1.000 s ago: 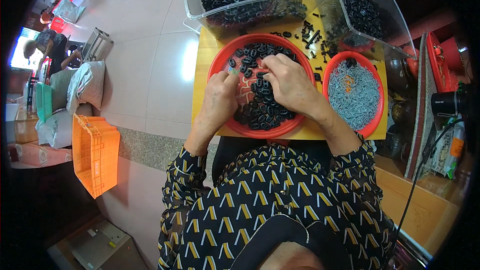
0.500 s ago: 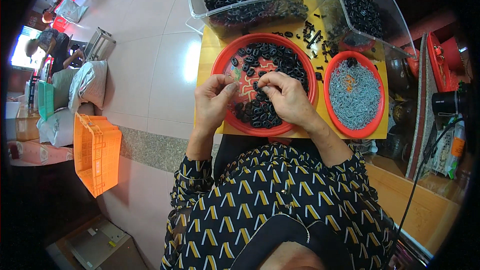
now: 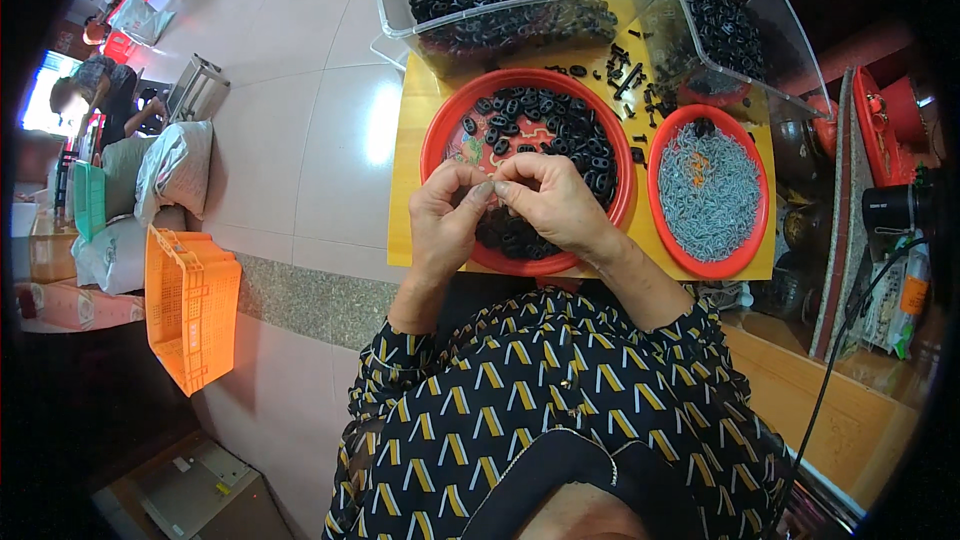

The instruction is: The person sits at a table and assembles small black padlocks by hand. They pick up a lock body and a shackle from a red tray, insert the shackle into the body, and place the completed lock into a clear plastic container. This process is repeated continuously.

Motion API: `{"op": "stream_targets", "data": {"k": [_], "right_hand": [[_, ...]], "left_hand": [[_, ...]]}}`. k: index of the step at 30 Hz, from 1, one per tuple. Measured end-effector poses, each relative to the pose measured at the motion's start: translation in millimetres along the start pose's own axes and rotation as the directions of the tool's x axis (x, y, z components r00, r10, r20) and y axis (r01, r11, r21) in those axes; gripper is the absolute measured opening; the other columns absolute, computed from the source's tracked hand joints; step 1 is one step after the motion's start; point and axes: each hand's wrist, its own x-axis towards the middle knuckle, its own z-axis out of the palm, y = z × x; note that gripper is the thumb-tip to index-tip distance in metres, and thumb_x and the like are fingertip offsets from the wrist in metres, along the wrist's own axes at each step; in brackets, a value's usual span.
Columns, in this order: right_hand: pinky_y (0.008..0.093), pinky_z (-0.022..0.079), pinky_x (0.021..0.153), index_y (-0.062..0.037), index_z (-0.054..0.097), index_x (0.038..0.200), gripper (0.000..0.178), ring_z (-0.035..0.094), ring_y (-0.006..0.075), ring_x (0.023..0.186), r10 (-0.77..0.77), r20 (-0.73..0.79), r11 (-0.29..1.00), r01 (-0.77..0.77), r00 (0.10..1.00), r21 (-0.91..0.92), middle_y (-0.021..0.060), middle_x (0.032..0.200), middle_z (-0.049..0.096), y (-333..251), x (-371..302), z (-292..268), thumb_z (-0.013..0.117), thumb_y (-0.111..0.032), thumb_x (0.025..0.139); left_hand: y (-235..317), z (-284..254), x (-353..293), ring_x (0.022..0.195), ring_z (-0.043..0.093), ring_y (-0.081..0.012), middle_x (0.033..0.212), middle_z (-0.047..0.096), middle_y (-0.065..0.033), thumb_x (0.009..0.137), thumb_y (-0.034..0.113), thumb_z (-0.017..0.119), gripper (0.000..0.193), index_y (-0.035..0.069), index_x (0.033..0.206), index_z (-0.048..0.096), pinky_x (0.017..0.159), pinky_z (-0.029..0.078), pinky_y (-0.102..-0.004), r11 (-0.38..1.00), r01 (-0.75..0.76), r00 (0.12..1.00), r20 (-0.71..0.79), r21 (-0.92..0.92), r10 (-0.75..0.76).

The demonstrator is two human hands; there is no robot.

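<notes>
Over a round red tray (image 3: 436, 120), my left hand (image 3: 446, 212) and my right hand (image 3: 556, 202) meet with thumbs and index fingers pinched together. Whatever sits between the fingertips is too small and covered to make out. Small black oval plastic parts (image 3: 585, 140) with holes lie in the tray, heaped thickest along its right side. To the right stands an oval red tray (image 3: 655, 202) full of small silvery screws (image 3: 712, 200), with a few orange bits among them.
Two clear plastic bins (image 3: 520, 10) (image 3: 735, 50) of black parts stand at the back of the yellow table (image 3: 405, 210). Loose black pieces (image 3: 630, 80) lie between bins and trays. On the floor at left are an orange crate (image 3: 195, 310) and white sacks (image 3: 175, 175); another person (image 3: 105, 90) is beyond.
My right hand has come left and a little down, my left hand right and down. Their fingertips, apart before, now touch over the near part of the round tray.
</notes>
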Motion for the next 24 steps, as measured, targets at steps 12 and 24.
{"op": "stream_targets", "data": {"k": [12,24], "right_hand": [[0.0193,0.044,0.055,0.0026,0.058,0.087,0.011,0.052,0.0064,0.062,-0.047,-0.171,0.996,0.033,0.984,-0.083,0.0037,0.076,0.059,15,10,0,0.055,-0.007,0.082],[0.019,0.046,0.053,0.0015,0.054,0.089,0.009,0.055,0.0071,0.062,0.095,-0.151,0.971,-0.058,0.984,0.233,0.0039,0.074,0.057,0,-21,-1,0.052,-0.006,0.084]], "left_hand": [[-12,-2,7,0.061,0.047,-0.0068,0.071,0.054,-0.0018,0.083,0.007,0.054,0.005,0.002,0.082,0.052,0.054,0.039,-0.019,0.796,0.232,0.967,0.047,-0.559,-0.249],[1,13,-4,0.068,0.055,-0.0114,0.079,0.056,-0.0063,0.082,0.002,0.054,0.006,0.001,0.087,0.052,0.057,0.043,-0.0214,0.764,0.177,0.981,0.043,-0.62,-0.191]]}}
